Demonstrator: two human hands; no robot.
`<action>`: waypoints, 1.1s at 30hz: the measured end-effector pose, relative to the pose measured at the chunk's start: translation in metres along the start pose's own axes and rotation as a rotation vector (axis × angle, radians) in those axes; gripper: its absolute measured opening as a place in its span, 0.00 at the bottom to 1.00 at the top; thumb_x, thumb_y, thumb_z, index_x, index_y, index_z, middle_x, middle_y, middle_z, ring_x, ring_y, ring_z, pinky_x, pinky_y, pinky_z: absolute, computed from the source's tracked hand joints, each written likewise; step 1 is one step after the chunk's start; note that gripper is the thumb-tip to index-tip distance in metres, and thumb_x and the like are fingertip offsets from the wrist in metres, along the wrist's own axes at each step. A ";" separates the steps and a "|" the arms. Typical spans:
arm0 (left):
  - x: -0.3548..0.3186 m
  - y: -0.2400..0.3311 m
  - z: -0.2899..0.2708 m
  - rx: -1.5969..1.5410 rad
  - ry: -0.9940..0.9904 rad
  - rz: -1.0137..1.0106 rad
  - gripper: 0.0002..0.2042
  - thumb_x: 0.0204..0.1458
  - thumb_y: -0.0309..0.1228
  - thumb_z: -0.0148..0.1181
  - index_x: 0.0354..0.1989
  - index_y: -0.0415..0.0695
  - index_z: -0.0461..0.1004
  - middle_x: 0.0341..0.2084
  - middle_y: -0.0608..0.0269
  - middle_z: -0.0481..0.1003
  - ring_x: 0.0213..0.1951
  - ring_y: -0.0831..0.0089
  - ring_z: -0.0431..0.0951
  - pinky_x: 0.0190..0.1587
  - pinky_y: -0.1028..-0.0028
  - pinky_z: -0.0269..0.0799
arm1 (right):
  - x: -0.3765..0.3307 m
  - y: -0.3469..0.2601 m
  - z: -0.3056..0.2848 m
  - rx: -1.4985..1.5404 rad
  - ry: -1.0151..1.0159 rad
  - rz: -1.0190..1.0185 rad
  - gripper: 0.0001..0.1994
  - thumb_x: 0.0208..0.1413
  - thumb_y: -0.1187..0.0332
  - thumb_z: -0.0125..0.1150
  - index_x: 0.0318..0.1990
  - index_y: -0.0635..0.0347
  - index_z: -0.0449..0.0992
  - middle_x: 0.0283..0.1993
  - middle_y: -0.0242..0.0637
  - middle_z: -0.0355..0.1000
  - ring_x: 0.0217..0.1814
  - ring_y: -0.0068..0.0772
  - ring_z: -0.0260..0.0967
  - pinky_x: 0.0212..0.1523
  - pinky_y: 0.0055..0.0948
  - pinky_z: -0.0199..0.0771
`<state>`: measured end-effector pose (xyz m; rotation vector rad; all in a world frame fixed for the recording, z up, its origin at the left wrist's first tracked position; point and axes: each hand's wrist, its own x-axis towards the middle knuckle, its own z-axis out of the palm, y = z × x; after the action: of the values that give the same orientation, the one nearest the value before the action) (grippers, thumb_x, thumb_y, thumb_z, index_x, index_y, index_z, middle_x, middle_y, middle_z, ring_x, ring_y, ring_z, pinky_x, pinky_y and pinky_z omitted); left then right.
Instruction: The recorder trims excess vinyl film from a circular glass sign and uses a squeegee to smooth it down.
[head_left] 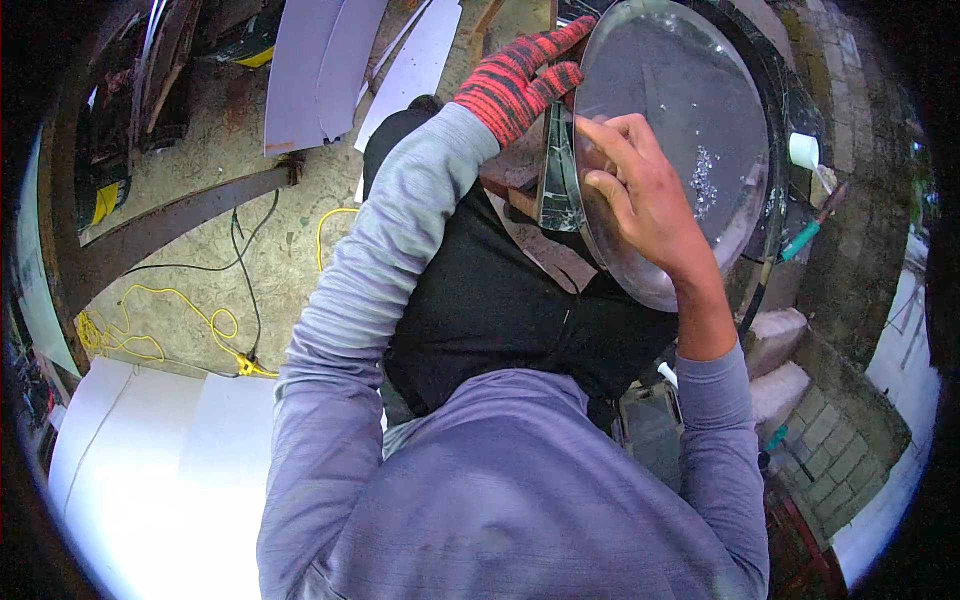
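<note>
A large oval piece like a shallow tray [650,95], with a dark grey middle and a shiny, see-through-looking rim, leans in front of me above my lap. Bright clear crumbs or drops [705,182] lie on its right half. My left hand [515,85], in a red and black striped glove, rests its stretched fingertips against the tray's upper left rim, thumb apart. Bare, my right hand [645,190] is over the tray's left side, fingers curled, with the index fingertip at the rim and the thumb below it. Whatever its fingers pinch, if anything, is too small to make out.
A dark marbled support [562,170] stands behind the tray. At right are a white roll or cup [803,150] and a teal-handled tool [800,241]. Pale sheets [320,70] lean at upper left; a yellow cord [225,325] and a rusty metal bar [200,215] are at left.
</note>
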<state>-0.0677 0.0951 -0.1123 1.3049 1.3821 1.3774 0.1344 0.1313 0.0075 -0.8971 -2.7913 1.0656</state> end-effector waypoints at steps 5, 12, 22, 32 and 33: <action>0.000 0.007 0.001 -0.046 -0.009 -0.032 0.25 0.66 0.39 0.57 0.71 0.53 0.66 0.63 0.58 0.73 0.65 0.66 0.69 0.67 0.67 0.62 | -0.002 -0.001 0.000 -0.052 0.007 -0.018 0.27 0.55 0.79 0.59 0.64 0.55 0.71 0.52 0.49 0.67 0.52 0.54 0.71 0.53 0.42 0.72; -0.012 0.000 -0.008 -0.038 -0.053 0.025 0.24 0.67 0.34 0.55 0.71 0.50 0.65 0.67 0.63 0.69 0.67 0.69 0.66 0.70 0.68 0.58 | 0.002 -0.005 -0.003 -0.024 -0.027 -0.004 0.27 0.56 0.78 0.59 0.65 0.57 0.69 0.53 0.50 0.67 0.53 0.55 0.70 0.54 0.43 0.72; -0.012 -0.004 -0.003 -0.024 -0.008 0.039 0.24 0.66 0.35 0.58 0.70 0.50 0.66 0.65 0.62 0.71 0.66 0.70 0.67 0.69 0.68 0.59 | 0.003 -0.006 -0.006 -0.072 -0.054 -0.019 0.28 0.55 0.78 0.59 0.66 0.57 0.69 0.52 0.50 0.67 0.52 0.55 0.71 0.54 0.44 0.72; -0.003 0.031 -0.016 0.177 0.141 -0.146 0.20 0.57 0.43 0.68 0.51 0.42 0.81 0.50 0.58 0.81 0.51 0.71 0.80 0.56 0.68 0.72 | 0.001 -0.004 -0.004 -0.069 -0.036 -0.029 0.28 0.56 0.76 0.59 0.66 0.58 0.68 0.52 0.49 0.66 0.52 0.55 0.70 0.53 0.44 0.72; 0.007 0.049 -0.018 0.174 0.135 -0.147 0.20 0.57 0.43 0.68 0.51 0.42 0.81 0.50 0.58 0.81 0.51 0.71 0.80 0.56 0.68 0.72 | 0.001 -0.004 -0.004 -0.070 -0.039 -0.028 0.28 0.56 0.76 0.60 0.66 0.58 0.67 0.52 0.49 0.66 0.52 0.55 0.70 0.53 0.44 0.72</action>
<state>-0.0797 0.0927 -0.0610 1.2111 1.6868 1.2880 0.1326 0.1318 0.0126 -0.8493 -2.8807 0.9982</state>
